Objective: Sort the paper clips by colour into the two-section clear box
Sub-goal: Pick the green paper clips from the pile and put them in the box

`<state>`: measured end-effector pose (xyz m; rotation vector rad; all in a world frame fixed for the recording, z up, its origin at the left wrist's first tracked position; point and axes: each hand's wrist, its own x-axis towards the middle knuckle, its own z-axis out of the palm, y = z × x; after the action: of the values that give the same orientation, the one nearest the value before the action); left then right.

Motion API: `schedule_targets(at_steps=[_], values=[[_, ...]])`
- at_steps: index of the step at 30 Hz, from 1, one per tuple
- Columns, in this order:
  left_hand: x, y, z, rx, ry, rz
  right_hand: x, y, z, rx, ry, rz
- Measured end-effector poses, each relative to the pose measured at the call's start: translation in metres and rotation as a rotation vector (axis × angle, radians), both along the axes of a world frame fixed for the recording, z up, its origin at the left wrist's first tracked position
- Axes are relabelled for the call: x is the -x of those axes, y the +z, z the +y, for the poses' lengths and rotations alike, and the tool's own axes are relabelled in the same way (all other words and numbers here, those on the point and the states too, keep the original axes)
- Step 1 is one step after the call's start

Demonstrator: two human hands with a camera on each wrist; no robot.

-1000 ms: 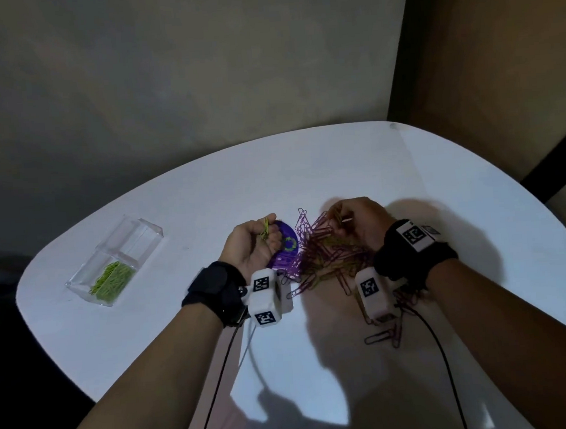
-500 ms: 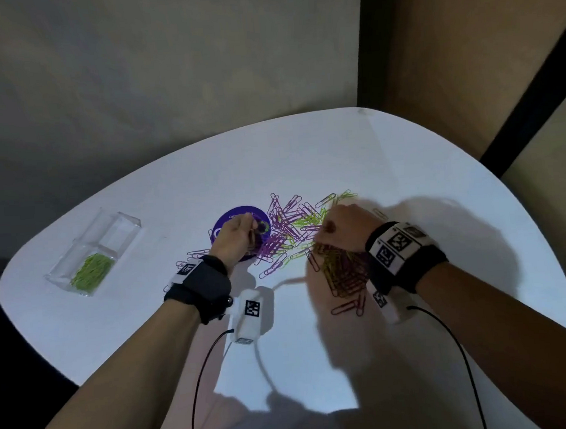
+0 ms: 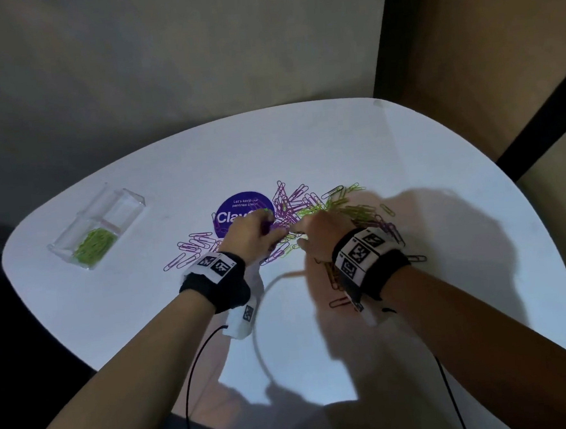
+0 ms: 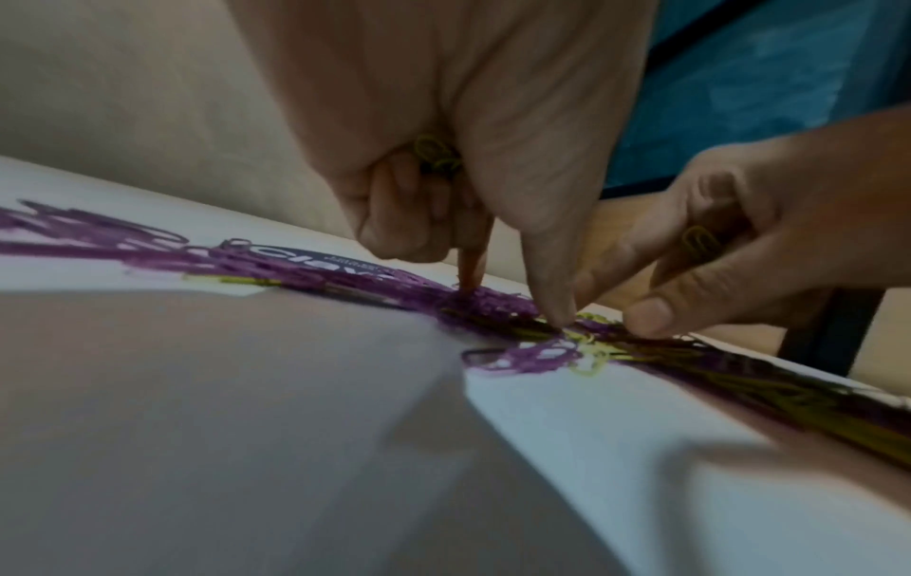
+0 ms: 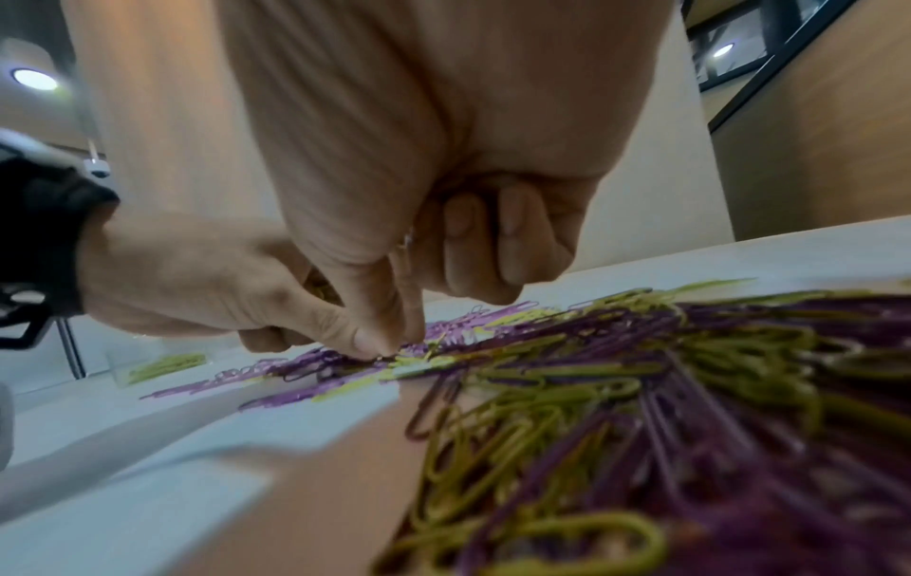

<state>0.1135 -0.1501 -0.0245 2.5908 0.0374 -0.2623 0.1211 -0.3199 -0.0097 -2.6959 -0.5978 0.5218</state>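
A loose pile of purple and green paper clips (image 3: 311,209) lies mid-table. The two-section clear box (image 3: 130,202) stands at the far left, with green clips (image 3: 94,246) in its near section and nothing visible in the far one. My left hand (image 3: 271,233) is down on the pile, its fingertip and thumb touching clips, and it holds a few green clips (image 4: 436,154) tucked in its curled fingers. My right hand (image 3: 298,238) pinches at the pile beside it (image 5: 392,343), with a green clip (image 4: 700,241) held in its curled fingers.
A round purple sticker (image 3: 233,211) is on the white table (image 3: 441,203), partly under the clips. More purple clips (image 3: 190,252) are spread left of my left wrist. Cables trail from both wrists toward the near edge. Walls stand close behind the table.
Both hands have lowered onto the pile and drawn closer together. My left hand has turned palm down. The pile is spread wider than a second ago.
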Motion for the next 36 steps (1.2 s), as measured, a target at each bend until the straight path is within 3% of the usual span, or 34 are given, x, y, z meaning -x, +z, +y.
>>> schedule_targets(at_steps=[4, 12, 18, 21, 27, 33, 36], values=[[-0.006, -0.003, 0.006, -0.09, -0.008, 0.011, -0.002, -0.007, 0.007, 0.057, -0.012, -0.045], [-0.009, -0.005, 0.034, 0.023, 0.019, 0.029, -0.012, -0.005, 0.003, 0.038, -0.062, -0.049], [-0.011, -0.006, 0.058, -0.083, 0.106, -0.029, -0.017, -0.007, 0.02, 0.035, -0.03, -0.071], [-0.007, -0.001, 0.057, -0.046, 0.175, -0.11, -0.018, -0.008, 0.022, 0.041, -0.017, -0.091], [0.008, -0.002, 0.032, -0.115, -0.032, -0.003, -0.016, -0.007, 0.016, 0.031, 0.019, -0.107], [0.006, 0.0, 0.032, -0.022, -0.017, 0.02, -0.014, 0.001, 0.009, -0.056, -0.055, -0.021], [0.001, 0.005, 0.038, 0.068, 0.093, 0.02, -0.017, 0.002, 0.01, -0.106, -0.111, 0.031]])
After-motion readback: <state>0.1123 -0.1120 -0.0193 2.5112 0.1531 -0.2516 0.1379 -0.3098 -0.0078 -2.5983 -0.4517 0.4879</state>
